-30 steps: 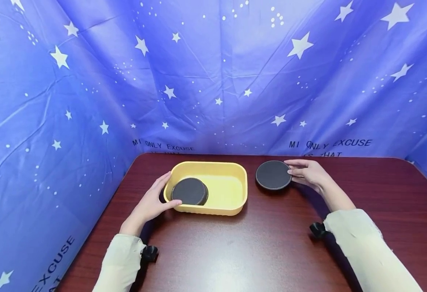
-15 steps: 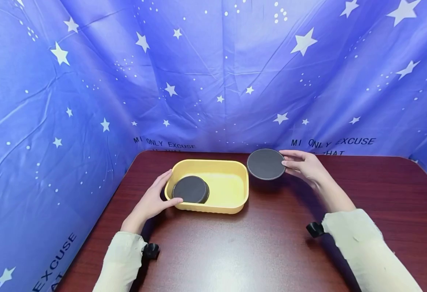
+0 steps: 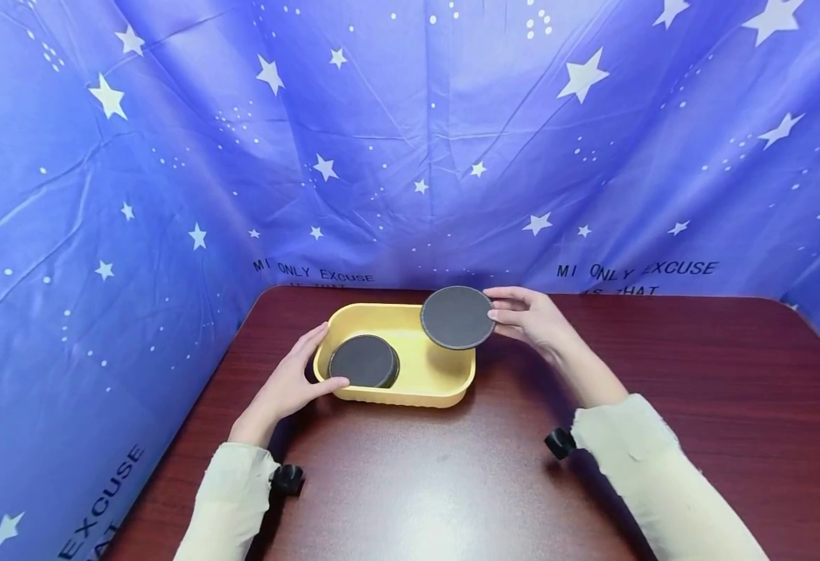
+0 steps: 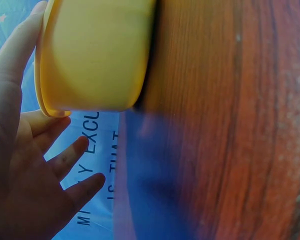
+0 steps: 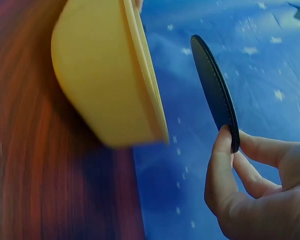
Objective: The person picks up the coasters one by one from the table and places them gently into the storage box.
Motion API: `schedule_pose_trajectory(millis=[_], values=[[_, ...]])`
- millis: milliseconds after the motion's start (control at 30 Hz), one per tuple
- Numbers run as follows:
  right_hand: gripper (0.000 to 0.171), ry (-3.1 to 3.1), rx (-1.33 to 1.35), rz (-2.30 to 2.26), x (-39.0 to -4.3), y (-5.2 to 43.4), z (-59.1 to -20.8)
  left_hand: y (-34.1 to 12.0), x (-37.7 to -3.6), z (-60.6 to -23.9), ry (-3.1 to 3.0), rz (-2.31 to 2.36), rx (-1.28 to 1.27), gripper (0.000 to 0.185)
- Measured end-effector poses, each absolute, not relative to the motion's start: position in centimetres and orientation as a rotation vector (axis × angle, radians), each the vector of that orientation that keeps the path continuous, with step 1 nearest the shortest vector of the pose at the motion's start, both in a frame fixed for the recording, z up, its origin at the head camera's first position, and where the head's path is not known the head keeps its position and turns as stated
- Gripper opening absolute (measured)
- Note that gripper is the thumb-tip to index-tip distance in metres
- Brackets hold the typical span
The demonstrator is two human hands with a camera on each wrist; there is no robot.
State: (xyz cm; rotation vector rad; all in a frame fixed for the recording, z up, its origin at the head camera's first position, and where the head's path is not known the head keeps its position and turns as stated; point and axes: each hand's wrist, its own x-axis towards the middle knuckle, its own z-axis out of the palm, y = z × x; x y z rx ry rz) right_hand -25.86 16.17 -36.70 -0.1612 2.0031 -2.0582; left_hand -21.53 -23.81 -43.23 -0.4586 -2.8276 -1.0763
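Note:
In the head view, a round black coaster (image 3: 457, 317) with a stitched edge is held above the right end of a yellow plastic container (image 3: 401, 396). My right hand (image 3: 531, 321) pinches its right edge between thumb and fingers. The right wrist view shows the thin coaster (image 5: 215, 85) edge-on, clear of the container's rim. Inside the container, at the left, lie more black coasters (image 3: 363, 361), seemingly stacked; how many is hidden. My left hand (image 3: 291, 383) rests on the container's left end, thumb on the front rim. In the left wrist view its fingers (image 4: 85, 191) spread out fairly straight.
The container stands on a dark red-brown wooden table (image 3: 698, 389), near its far edge. A blue curtain (image 3: 410, 156) with white stars hangs behind and to the left. Each sleeve has a black device (image 3: 287, 480) at the wrist.
My right hand has lifted the coaster off the table and carried it left, over the container's right end. My left hand has stayed at the container's left end.

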Motion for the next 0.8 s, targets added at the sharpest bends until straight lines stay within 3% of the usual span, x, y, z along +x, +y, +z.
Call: schedule_pose_trajectory(millis=[800], values=[[0.045,2.088,-0.14,-1.829,-26.0,3.7,-39.5,-23.4,-21.6,-43.2,-2.82,-1.09,-0.472,0.098]])
